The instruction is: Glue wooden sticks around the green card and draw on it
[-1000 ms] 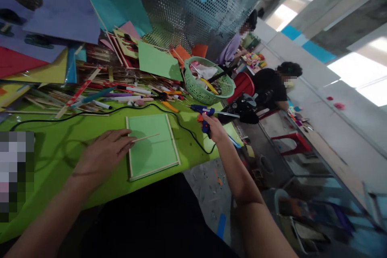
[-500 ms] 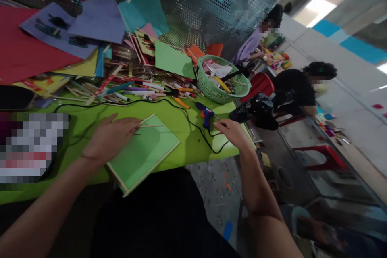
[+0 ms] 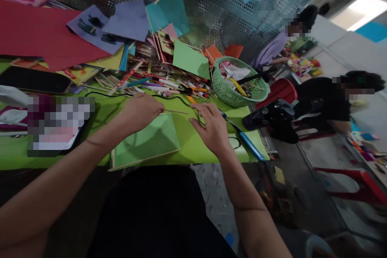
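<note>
My left hand (image 3: 143, 113) pinches one end of a thin wooden stick (image 3: 177, 111) above the green board (image 3: 148, 141). The board has pale sticks along its edges and lies at the table's front edge. My right hand (image 3: 210, 125) hovers near the stick's free end, thumb and fingers apart, holding nothing that I can see. Behind its fingers the glue gun is mostly hidden. A blue cutter (image 3: 250, 145) lies to the right of that hand.
A green basket (image 3: 238, 84) of tools stands behind my right hand. Paper sheets and sticks pile along the back of the green table (image 3: 196, 153). A tablet (image 3: 63, 129) and dark phone (image 3: 36, 80) lie left. Two people sit at the right.
The view has shifted. My left hand has lifted the stick off the board. My right hand has moved left from beside the glue gun towards the stick, and the blue cutter now shows.
</note>
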`<state>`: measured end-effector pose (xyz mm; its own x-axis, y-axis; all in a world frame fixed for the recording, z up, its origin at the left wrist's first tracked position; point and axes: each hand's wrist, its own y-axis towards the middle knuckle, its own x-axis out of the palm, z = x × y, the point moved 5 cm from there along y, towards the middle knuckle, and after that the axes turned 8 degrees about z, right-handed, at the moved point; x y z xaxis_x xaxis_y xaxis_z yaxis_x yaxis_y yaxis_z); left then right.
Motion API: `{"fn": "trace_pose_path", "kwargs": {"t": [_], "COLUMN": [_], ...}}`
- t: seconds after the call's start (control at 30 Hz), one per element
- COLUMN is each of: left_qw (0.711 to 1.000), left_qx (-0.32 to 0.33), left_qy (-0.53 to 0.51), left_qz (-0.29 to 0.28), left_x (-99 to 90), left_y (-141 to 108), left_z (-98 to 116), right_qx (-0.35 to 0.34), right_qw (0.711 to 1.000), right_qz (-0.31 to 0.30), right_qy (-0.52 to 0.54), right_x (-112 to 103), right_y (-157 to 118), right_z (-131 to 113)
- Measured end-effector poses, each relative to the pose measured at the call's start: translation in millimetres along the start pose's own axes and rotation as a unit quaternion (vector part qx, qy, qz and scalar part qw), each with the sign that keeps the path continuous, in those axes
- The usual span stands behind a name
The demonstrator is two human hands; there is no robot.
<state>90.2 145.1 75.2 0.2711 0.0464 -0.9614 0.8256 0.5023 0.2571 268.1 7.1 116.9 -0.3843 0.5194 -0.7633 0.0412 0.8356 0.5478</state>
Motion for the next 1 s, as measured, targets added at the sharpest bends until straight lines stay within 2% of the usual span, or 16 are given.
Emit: {"fn": "trace_pose_path", "kwargs": {"t": [0.07, 0.13, 0.2, 0.27, 0.33, 0.4, 0.5, 0.6, 0.7, 0.87, 1.0], "left_qw": [1.000, 1.000, 1.000, 0.998, 0.988, 0.983, 0.992, 0.993, 0.993, 0.997, 0.998], "left_qx": [0.007, 0.015, 0.011, -0.024, -0.089, -0.115, -0.092, -0.094, -0.082, -0.015, -0.012], "left_qy": [0.014, 0.015, 0.015, 0.013, 0.025, 0.024, -0.008, -0.024, -0.042, -0.051, -0.053], "left_qz": [-0.002, -0.003, 0.012, 0.058, 0.123, 0.142, 0.090, 0.073, 0.075, 0.053, 0.025], "left_x": [-7.6, -12.5, -15.9, -19.0, -20.7, -15.0, 3.0, 12.7, 14.7, 15.2, 15.8], "left_y": [-5, -13, -24, -41, -66, -97, -136, -157, -158, -145, -132], "left_z": [13, 26, 36, 42, 43, 48, 57, 57, 52, 42, 25], "right_qx": [-0.060, -0.092, -0.103, -0.099, -0.073, -0.026, 0.041, 0.082, 0.108, 0.126, 0.137], "right_qw": [0.997, 0.994, 0.991, 0.991, 0.994, 0.998, 0.999, 0.996, 0.993, 0.989, 0.986], "right_qz": [-0.017, -0.045, -0.068, -0.080, -0.068, -0.040, -0.016, -0.011, -0.003, -0.010, -0.022], "right_qy": [-0.035, -0.048, -0.045, -0.039, -0.040, -0.040, -0.010, 0.031, 0.052, 0.073, 0.094], "right_x": [8, 16, 22, 22, 15, 3, -10, -13, -10, -3, 2], "right_y": [5, 5, 2, -3, -8, -14, -24, -35, -45, -56, -61], "right_z": [-13, -21, -21, -14, 1, 23, 52, 67, 73, 77, 78]}}
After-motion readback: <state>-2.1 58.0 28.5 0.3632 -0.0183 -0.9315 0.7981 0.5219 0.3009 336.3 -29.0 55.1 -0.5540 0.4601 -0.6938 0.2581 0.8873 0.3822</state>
